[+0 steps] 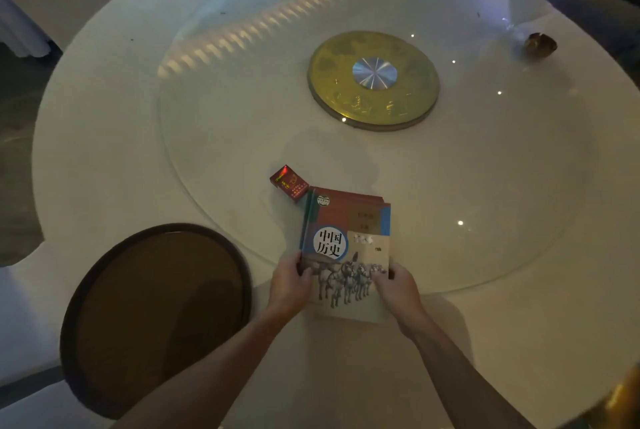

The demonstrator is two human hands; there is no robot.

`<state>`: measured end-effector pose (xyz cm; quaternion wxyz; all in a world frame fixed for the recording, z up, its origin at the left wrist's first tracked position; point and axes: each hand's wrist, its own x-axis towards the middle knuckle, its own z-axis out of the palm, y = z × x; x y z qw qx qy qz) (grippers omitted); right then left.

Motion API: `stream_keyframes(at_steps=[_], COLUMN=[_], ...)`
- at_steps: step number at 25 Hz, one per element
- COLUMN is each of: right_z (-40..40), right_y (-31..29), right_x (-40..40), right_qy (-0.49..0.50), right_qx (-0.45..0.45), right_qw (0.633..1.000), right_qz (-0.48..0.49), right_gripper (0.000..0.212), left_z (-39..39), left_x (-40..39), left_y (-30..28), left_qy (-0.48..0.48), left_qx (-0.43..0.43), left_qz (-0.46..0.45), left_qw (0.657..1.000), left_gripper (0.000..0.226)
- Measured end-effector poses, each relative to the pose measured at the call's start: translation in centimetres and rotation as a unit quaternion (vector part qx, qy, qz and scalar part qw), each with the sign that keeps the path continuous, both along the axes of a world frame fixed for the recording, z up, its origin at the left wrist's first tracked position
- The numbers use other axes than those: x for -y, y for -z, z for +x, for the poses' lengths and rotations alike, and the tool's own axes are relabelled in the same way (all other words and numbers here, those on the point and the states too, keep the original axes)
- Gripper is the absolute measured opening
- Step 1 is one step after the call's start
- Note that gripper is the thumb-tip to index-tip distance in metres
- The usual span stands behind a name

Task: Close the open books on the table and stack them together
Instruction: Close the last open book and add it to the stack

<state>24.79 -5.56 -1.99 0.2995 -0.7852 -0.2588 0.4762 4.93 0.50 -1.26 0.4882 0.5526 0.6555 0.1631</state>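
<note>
A stack of closed books (pixel 348 238) lies at the near edge of the round white table (pixel 104 138). The top cover shows a white circle with Chinese characters and grey horses. Edges of at least one more book with the same red cover peek out at the far side. My left hand (pixel 289 285) grips the stack's near left edge, thumb on the cover. On the near right corner, my right hand (pixel 398 286) holds the stack with its fingers on the cover.
A small red box (pixel 289 183) lies just beyond the stack's far left corner. A glass turntable (pixel 485 186) with a gold hub (pixel 374 80) covers the table's middle. A brown round chair seat (pixel 156 311) is at near left. A small brass object (pixel 539 44) sits far right.
</note>
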Motion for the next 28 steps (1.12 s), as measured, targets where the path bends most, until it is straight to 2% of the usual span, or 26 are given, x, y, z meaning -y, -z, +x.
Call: stream_keyframes(at_steps=[3,6,9,13,19,25,28], right_z=[-0.5,-0.6,-0.3,0.2,-0.2,-0.6,-0.1], right_y=[0.6,1.2,1.3,1.7,2.3,1.9,1.6], right_x=[-0.7,-1.4,-2.0,-1.7,0.4,0.8,0.7], right_qy=[-0.054,-0.083,-0.124,-0.114,-0.066,0.015,0.02], right_qx=[0.095,0.18,0.266,0.26,0.209,0.165,0.165], right_qw=[0.994,0.98,0.953,0.957,0.976,0.986,0.985], right_qz=[-0.004,-0.013,-0.072,-0.063,-0.001,-0.028,-0.052], right_gripper=[0.021,0.014,0.019,0.028,0.02,0.021,0.021], left_z=[-0.2,-0.4,-0.7,-0.9,-1.3,-0.5,0.1], left_x=[0.5,0.0,-0.9,-1.2,-0.9,-1.2,-1.3], left_y=[1.0,1.6,2.4,2.7,3.0,2.5,2.6], left_qy=[0.043,0.059,0.078,0.038,0.05,-0.01,-0.015], left_qx=[-0.07,-0.11,-0.147,-0.084,-0.044,0.022,0.023], left_qz=[0.073,0.089,0.083,0.025,-0.011,-0.084,-0.098], left_qw=[0.994,0.988,0.983,0.995,0.998,0.996,0.995], left_gripper=[0.02,0.02,0.025,0.016,0.024,0.031,0.031])
